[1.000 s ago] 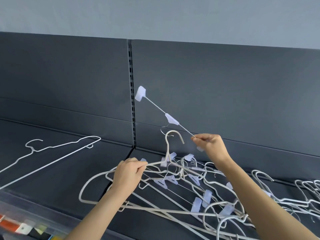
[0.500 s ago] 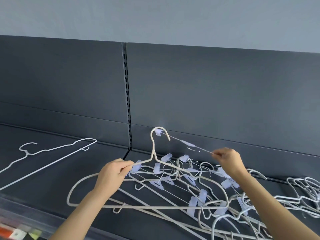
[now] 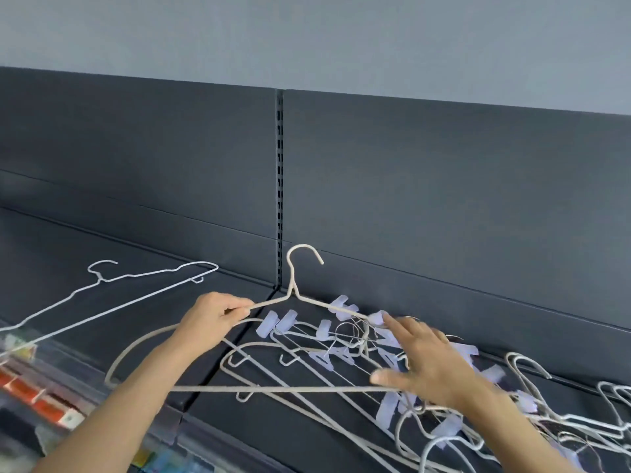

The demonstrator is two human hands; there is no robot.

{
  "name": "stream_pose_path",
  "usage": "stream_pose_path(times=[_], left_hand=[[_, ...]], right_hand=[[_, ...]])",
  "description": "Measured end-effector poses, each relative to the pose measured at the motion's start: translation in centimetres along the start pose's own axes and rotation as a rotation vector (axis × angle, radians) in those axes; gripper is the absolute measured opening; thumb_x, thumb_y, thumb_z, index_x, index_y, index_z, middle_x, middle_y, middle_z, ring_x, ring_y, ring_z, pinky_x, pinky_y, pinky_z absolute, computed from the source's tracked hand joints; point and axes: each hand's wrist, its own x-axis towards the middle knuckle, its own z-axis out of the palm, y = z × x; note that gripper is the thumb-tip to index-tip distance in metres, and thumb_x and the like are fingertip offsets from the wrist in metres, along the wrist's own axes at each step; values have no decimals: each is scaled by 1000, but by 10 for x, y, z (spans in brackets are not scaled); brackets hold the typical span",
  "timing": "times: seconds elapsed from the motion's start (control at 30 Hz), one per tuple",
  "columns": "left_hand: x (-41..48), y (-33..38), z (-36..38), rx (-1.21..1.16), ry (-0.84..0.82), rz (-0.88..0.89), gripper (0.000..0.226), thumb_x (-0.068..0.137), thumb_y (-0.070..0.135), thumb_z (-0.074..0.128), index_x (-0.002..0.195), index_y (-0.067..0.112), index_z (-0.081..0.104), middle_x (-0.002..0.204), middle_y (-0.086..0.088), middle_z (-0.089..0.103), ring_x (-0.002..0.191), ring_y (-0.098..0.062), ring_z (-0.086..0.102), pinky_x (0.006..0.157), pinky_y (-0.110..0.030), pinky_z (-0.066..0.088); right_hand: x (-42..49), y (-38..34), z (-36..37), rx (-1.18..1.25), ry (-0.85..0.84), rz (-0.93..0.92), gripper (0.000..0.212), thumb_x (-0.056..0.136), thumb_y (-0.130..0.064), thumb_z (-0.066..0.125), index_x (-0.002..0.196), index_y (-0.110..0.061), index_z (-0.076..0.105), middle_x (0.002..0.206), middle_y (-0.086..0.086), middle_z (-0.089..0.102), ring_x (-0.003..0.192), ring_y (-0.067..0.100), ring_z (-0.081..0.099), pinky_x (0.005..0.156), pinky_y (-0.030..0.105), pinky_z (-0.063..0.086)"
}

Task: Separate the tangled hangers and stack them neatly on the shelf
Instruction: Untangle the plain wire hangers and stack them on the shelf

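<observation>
Judging from the head view, the sorting is taken to be at an early stage. Only one thin white wire hanger [image 3: 143, 275] is seen lying free on the left part of the dark grey metal shelf [image 3: 239, 435], well apart from the rest; no stack can be said to exist yet. The bulk of the work lies over the middle and right of the shelf: a tangled heap of beige and white hangers [image 3: 341, 339], several fitted with pale lilac plastic clips [image 3: 283, 322], with further white hangers [image 3: 611, 401] interlocked at the far right. A large beige coated-wire hanger [image 3: 292, 285] is held raised out of that heap, its hook upright near the slotted post [image 3: 280, 186] of the back panel. Its left shoulder is pinched between thumb and curled fingers of the left hand [image 3: 213, 319]. The right hand [image 3: 430, 363] is blurred, but its fingers are seen spread and straight over the clips, with nothing gripped. Whether that hanger is fully clear of the others cannot be told, since wires cross under its lower bar. Nearly every hanger is therefore judged left to be freed and laid beside the white one.
</observation>
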Motion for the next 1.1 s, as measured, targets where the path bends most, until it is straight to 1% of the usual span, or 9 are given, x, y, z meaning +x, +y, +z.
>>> stream_pose_path(times=[0.13,0.23,0.3,0.4,0.47,0.6,0.77,0.97,1.1], left_hand=[[-19,-15,-32,-4,43,-91,20,85,11,62,102,16,71,85,13,69,82,-11,64,88,-33,50],[-30,-31,-53,-8,86,-103,23,83,18,66,105,16,70,83,22,63,85,-7,63,87,-29,49],[-37,-40,-71,53,1,-105,61,68,49,72,121,22,59,93,20,60,93,-5,58,90,-27,45],[-44,-56,-99,399,-216,-90,126,38,82,56,145,25,20,140,10,36,132,-15,32,111,-31,27],[-45,-70,-119,567,-242,-67,125,50,72,63,147,24,0,153,7,12,141,-18,11,116,-33,13],[-39,-129,-172,595,-256,-129,125,58,62,71,145,25,-10,155,8,-2,144,-18,0,118,-34,13],[-28,-211,-237,548,-269,-195,126,57,57,73,146,20,-9,154,7,-2,142,-14,3,117,-30,17],[-3,-297,-286,392,-156,-294,123,58,55,74,147,16,0,154,3,5,142,-14,5,116,-29,17],[26,-356,-308,298,-47,-488,120,60,52,77,147,10,7,155,-8,11,143,-23,12,115,-34,20]], right_hand=[[17,-29,15,-177,20,-95,118,59,-75,58,146,-22,-2,147,-3,21,135,19,20,117,37,14],[38,-53,22,-127,89,-134,109,61,-58,68,145,-23,8,138,-4,31,128,19,29,111,34,24],[54,-68,23,-55,84,-149,107,57,-56,71,143,-24,15,133,-5,34,124,17,32,107,33,28],[82,-92,21,50,77,-176,104,52,-52,75,139,-26,23,128,-7,37,120,14,35,100,30,30],[105,-116,20,120,48,-195,102,51,-48,78,137,-28,25,126,-9,38,119,14,35,100,28,31],[160,-188,32,120,-6,-249,101,53,-45,78,137,-29,24,127,-8,36,122,13,33,107,33,27],[232,-284,57,122,-67,-303,102,52,-47,77,138,-30,24,126,-12,34,125,12,31,107,29,25],[281,-357,82,134,23,-251,97,70,-50,67,145,-30,10,152,-4,12,140,17,12,116,33,12],[296,-369,97,252,51,-187,75,82,-43,61,143,-20,24,148,-4,23,128,12,36,108,24,29]])
